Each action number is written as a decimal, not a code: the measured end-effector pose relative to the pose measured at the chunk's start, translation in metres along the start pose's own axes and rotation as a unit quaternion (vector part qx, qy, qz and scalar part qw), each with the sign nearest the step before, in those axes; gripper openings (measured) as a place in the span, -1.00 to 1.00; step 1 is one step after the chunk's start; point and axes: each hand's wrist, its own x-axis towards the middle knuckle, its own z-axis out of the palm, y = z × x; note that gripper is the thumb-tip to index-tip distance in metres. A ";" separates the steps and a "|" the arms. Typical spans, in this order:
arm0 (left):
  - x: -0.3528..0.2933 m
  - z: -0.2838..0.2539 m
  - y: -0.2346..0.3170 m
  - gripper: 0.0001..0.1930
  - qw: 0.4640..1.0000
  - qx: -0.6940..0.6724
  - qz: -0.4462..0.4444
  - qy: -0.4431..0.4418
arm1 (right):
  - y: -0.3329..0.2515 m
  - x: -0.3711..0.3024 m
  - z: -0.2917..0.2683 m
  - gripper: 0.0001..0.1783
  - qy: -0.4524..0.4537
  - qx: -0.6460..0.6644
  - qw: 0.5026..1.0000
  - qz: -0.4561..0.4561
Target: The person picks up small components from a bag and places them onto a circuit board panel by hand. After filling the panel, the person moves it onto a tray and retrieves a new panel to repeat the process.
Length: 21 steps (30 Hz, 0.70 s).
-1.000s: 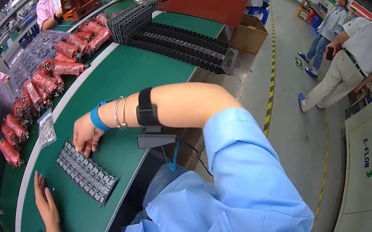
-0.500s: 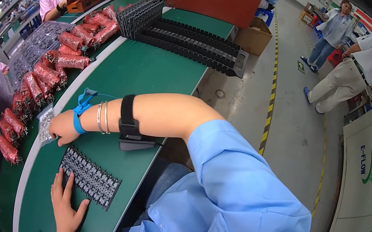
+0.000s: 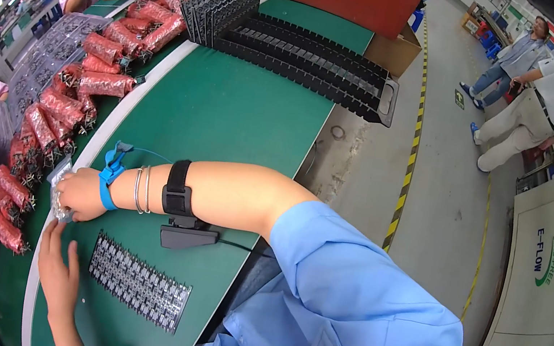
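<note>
A small clear plastic bag (image 3: 61,175) of shiny bits lies at the far left of the green worktable, by its pale edge strip. My right hand (image 3: 84,195), with a blue wrist strap (image 3: 111,174), is over the bag. Its fingers bend down there, and their tips and anything between them are hidden. My left hand (image 3: 60,270) is stretched out just below, fingers extended, fingertips close to the bag and right hand. Nothing shows in its grip. Right of it, a dark panel of small circuit boards (image 3: 137,283) lies flat on the table, untouched.
Red-wrapped bundles (image 3: 107,84) line the left side beyond the edge strip. A black slotted rack (image 3: 310,61) with upright boards stands at the back. A small black box (image 3: 188,237) with a cable sits under my right forearm. Several people are nearby.
My left hand has left the circuit board panel's edge and moved up and left to the bag. My right hand stays at the bag. The whole view has shifted slightly.
</note>
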 end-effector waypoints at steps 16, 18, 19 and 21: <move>0.018 0.038 -0.024 -0.69 0.987 -0.055 -0.042 0.148 | 0.014 -0.015 -0.035 -0.85 0.061 0.092 0.992 -0.063; 0.014 0.040 -0.029 -0.69 0.987 -0.053 -0.057 0.143 | 0.015 -0.012 -0.031 -0.85 0.059 0.115 0.988 -0.080; 0.014 0.042 -0.028 -0.70 0.987 -0.057 -0.057 0.136 | 0.016 -0.013 -0.033 -0.85 0.061 0.127 0.986 -0.084; 0.009 0.042 -0.029 -0.70 0.987 -0.063 -0.059 0.136 | 0.013 -0.009 -0.033 -0.85 0.060 0.136 0.985 -0.092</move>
